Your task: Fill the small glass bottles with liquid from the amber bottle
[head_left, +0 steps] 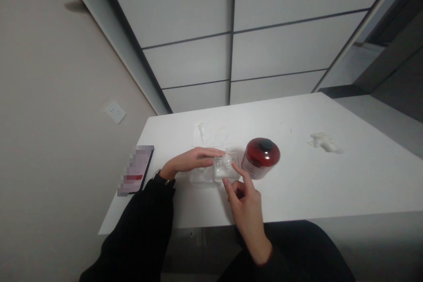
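Note:
A small clear plastic box [218, 174] stands on the white table in front of me, and a white, shiny round thing [226, 160] sits at its back part. My left hand [191, 160] reaches in from the left with its fingers stretched out straight, along the box's left and far side. From the right, my right hand [243, 194] points its index finger at the round thing, the tip at or against it. The thumb is apart from the index finger, near the box's front edge, and the other fingers are curled. Another clear, flat piece [202, 177] lies left of the box.
A red bottle with a black cap [261, 158] stands just right of the box. Behind it lies a thin white sheet [209, 135] with a whitish lump. A crumpled pale tissue-like piece [325, 142] is farther right. A phone [140, 169] lies at the table's left edge.

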{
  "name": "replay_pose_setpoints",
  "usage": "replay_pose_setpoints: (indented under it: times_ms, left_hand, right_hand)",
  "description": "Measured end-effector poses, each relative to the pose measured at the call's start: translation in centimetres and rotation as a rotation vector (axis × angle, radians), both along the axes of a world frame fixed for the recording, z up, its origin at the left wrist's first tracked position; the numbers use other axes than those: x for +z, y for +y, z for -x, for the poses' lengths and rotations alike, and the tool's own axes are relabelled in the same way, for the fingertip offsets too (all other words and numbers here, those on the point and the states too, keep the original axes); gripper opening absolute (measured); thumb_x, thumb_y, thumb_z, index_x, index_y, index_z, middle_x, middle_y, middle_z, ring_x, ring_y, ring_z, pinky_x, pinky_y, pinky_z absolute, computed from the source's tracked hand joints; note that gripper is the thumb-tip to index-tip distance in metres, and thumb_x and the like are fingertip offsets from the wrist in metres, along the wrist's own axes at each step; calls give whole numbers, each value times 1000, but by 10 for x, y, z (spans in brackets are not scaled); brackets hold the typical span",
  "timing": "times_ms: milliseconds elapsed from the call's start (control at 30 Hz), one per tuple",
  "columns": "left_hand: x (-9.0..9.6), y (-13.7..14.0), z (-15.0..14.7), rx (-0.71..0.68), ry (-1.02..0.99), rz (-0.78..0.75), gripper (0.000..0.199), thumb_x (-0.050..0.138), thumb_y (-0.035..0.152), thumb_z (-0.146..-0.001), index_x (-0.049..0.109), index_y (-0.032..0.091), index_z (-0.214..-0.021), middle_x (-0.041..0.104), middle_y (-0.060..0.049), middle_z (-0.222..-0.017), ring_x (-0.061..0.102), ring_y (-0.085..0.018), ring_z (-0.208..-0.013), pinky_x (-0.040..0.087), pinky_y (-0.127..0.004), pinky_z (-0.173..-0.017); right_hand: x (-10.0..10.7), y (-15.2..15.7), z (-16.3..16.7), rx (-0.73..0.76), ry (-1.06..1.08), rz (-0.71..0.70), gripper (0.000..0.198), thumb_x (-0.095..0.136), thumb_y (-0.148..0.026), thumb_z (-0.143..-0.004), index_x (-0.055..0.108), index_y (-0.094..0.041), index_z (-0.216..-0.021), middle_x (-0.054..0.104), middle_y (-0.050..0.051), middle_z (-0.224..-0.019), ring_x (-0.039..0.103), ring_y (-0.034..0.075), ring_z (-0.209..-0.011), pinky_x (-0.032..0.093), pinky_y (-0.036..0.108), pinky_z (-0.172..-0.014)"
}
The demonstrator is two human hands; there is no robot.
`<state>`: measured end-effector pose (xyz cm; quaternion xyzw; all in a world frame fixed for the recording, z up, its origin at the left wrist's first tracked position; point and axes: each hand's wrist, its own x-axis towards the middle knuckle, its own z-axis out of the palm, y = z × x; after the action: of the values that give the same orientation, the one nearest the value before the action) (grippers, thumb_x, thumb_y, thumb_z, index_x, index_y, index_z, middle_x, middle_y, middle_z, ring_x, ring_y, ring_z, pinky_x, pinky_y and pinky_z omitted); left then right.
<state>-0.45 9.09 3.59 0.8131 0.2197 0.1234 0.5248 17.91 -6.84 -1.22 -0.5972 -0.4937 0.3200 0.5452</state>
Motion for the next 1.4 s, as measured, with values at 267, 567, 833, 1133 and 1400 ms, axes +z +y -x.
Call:
replay_pose_setpoints:
  times_ms: [267, 567, 833, 1133, 1400]
  left_hand:
    - [4, -1, 0, 4, 11, 18, 57, 60, 65, -100, 72, 24, -138, 60, -13, -157, 52, -28, -152, 32, -49, -131]
    - [0, -5, -4, 111, -76, 223, 57, 44, 63, -108, 69, 25, -142, 64, -11, -154, 60, -27, -144, 42, -46, -124]
    - [-8, -2, 1, 58, -125, 410, 64, 46, 67, -105, 66, 24, -147, 62, -13, -155, 59, -30, -146, 37, -48, -128]
    - [-7, 5, 10, -24, -69, 170, 62, 49, 66, -105, 64, 27, -149, 61, -10, -157, 51, -30, -152, 28, -50, -132]
    - [-5, 2, 9, -64, -87, 211, 58, 51, 59, -106, 59, 26, -154, 50, -10, -167, 44, -26, -157, 27, -45, -134]
  right_hand:
    - [0, -1, 0, -4, -44, -54, 45, 68, -46, -97, 66, -14, -129, 48, -12, -50, 49, 11, -41, 41, 21, -48]
    - [1, -8, 6, -197, -471, -471, 18, 65, -32, -105, 70, -15, -108, 55, -9, -56, 51, 8, -43, 41, 20, -49]
    - [5, -6, 12, -46, -740, -677, 21, 55, -16, -108, 74, -20, -117, 78, 4, -96, 68, 19, -94, 51, 38, -100]
    - [-3, -8, 13, -95, -746, -643, 25, 54, -10, -106, 74, -22, -116, 71, 6, -98, 64, 18, -97, 52, 38, -99]
    - [-5, -7, 13, -90, -684, -578, 21, 63, -9, -101, 72, -20, -116, 70, 8, -108, 64, 23, -107, 52, 52, -112]
